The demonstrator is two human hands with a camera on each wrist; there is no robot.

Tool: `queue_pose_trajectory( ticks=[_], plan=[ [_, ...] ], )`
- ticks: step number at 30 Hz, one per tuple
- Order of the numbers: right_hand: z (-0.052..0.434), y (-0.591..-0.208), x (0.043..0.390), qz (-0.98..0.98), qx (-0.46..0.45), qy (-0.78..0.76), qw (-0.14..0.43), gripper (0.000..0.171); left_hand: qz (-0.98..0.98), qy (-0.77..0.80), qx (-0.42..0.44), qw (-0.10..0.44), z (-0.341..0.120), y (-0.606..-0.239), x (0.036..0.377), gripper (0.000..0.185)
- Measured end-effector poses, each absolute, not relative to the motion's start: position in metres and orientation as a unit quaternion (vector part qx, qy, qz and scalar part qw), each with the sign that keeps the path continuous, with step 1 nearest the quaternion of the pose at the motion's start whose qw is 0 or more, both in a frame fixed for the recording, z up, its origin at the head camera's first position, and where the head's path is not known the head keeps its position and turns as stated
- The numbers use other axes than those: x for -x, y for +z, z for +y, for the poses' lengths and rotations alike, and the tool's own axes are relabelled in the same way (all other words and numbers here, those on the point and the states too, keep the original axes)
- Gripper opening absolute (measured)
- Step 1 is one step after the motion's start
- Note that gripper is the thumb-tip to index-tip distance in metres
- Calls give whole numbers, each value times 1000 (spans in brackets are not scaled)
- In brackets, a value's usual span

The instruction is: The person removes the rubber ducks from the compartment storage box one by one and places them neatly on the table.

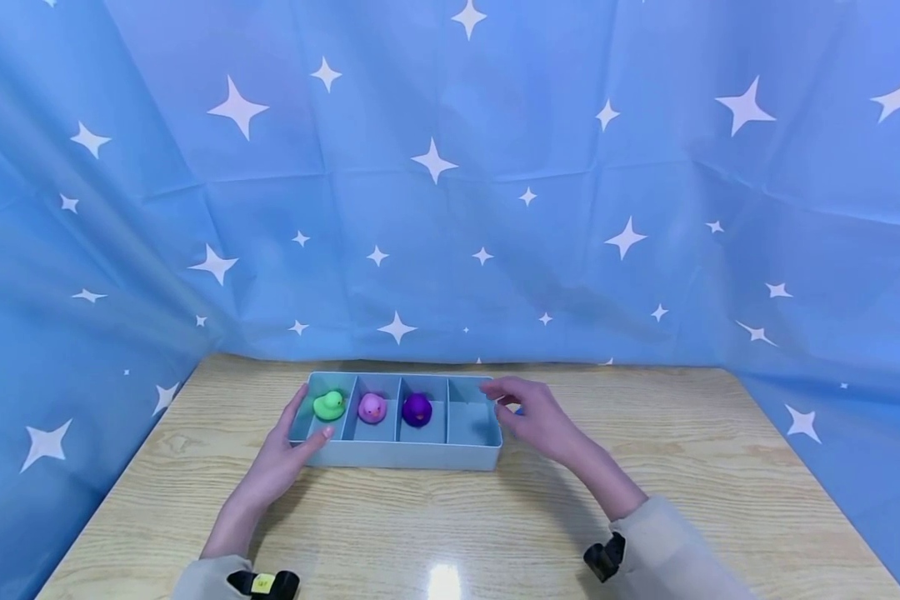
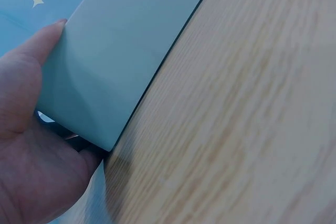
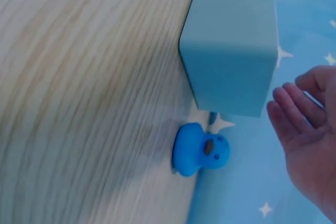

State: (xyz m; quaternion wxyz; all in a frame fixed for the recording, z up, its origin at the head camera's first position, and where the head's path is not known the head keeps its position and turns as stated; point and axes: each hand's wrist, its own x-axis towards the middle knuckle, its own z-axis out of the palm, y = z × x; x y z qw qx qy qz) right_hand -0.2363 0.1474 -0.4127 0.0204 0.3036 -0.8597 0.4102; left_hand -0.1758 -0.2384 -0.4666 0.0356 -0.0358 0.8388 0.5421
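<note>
A light blue box [image 1: 405,455] with several compartments in a row stands on the table. From the left, its compartments hold a green rubber duck [image 1: 329,406], a pink duck [image 1: 372,408] and a purple duck [image 1: 417,410]; the rightmost one holds nothing. My left hand [image 1: 273,467] grips the box's left end, thumb at the front rim and fingers round the end wall. At the right end, my right hand [image 1: 536,417] hovers with loosely bent fingers and nothing in them. Below it a blue duck [image 3: 191,149] sits on the table beside the box, mostly hidden in the head view.
The wood-grain table [image 1: 390,533] runs up to a blue curtain [image 1: 525,275] with white stars, which hangs behind it and along both sides. Each wrist wears a black band, such as the right wristband [image 1: 605,557].
</note>
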Motion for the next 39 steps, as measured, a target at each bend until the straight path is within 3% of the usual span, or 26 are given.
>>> queue_pose_trajectory(
  ticks=[13, 21, 39],
  plan=[
    [119, -412, 240, -849, -332, 412, 16, 38, 839, 542, 33, 34, -238, -470, 177, 88],
    [92, -413, 243, -857, -341, 384, -35, 42, 842, 537, 35, 35, -239, -469, 176, 91],
    [58, -422, 258, -874, -322, 359, -66, 48, 842, 537, 39, 36, -240, -469, 178, 93]
  ],
)
